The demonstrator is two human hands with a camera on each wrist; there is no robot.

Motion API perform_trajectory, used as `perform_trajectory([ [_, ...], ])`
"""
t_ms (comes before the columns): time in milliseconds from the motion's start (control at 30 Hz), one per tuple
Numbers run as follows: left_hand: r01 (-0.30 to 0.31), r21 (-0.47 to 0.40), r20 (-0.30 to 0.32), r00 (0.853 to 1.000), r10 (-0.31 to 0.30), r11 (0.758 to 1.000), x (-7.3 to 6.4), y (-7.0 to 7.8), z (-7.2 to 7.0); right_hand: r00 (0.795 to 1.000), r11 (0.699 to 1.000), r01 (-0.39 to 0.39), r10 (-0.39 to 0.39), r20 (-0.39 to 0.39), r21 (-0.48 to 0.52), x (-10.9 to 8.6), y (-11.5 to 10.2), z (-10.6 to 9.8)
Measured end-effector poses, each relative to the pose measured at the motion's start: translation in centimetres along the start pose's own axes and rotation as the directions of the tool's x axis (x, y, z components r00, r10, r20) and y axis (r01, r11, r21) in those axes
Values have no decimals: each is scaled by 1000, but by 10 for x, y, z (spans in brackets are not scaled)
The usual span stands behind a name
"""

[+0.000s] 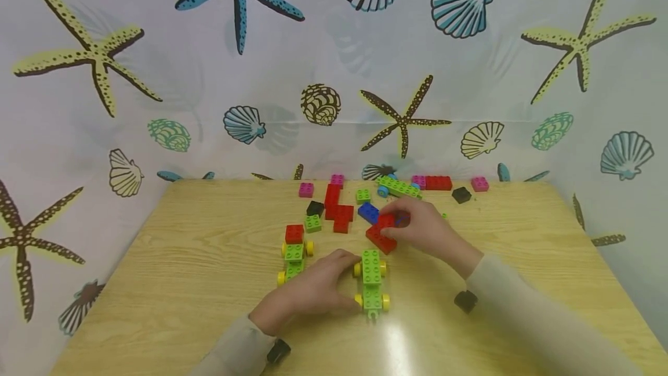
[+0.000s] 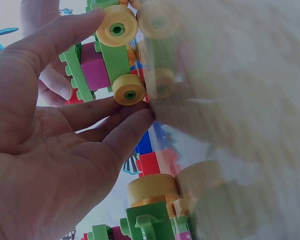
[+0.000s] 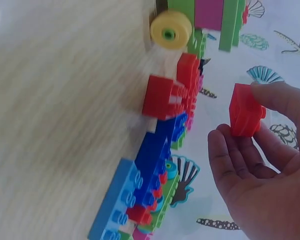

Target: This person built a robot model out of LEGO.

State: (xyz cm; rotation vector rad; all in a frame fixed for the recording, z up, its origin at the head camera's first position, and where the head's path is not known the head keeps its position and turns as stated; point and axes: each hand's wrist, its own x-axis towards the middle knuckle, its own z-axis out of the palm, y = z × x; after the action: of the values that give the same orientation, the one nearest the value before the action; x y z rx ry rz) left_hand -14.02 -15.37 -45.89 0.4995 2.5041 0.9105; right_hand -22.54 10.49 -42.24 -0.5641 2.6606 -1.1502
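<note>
My left hand (image 1: pixel 326 286) holds a green toy car (image 1: pixel 371 271) with yellow wheels, thumb and fingers on two of its wheels. A magenta brick (image 2: pixel 94 67) sits between the car's green parts. A small red brick (image 3: pixel 246 111) is pinched between thumb and fingers of my right hand (image 1: pixel 423 228), raised over the table. Below that hand lies another red brick (image 1: pixel 381 241), and blue bricks (image 3: pixel 152 155) are close by, partly hidden by the hand in the head view. Left of my left hand stands a second green car (image 1: pixel 294 253) with a red brick (image 1: pixel 294 233) at its far end.
Loose bricks lie towards the back: red bricks (image 1: pixel 331 199), a black brick (image 1: pixel 315 208), a green brick (image 1: pixel 313 223) and magenta ones (image 1: pixel 306 190). A long green wheeled base (image 1: pixel 399 187) with blue wheels stands near the patterned cloth (image 1: pixel 292 74) behind the table. A light-blue brick (image 3: pixel 111 200) is nearby.
</note>
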Motion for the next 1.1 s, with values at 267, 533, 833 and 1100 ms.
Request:
perform_trajectory([
  [267, -19, 7, -10, 1000, 19, 1000, 0, -1, 1, 999, 998, 6, -8, 46, 62, -15, -4, 10],
  [533, -17, 3, -12, 1000, 17, 1000, 1, -2, 1, 997, 993, 34, -41, 58, 115, -22, -5, 18],
  [833, -21, 0, -15, 1000, 21, 1000, 1, -2, 1, 997, 988, 40, -50, 62, 150, -25, -4, 27],
  [1100, -37, 14, -19, 999, 37, 999, 1, -1, 0, 995, 986, 49, -62, 73, 161, -29, -3, 30],
])
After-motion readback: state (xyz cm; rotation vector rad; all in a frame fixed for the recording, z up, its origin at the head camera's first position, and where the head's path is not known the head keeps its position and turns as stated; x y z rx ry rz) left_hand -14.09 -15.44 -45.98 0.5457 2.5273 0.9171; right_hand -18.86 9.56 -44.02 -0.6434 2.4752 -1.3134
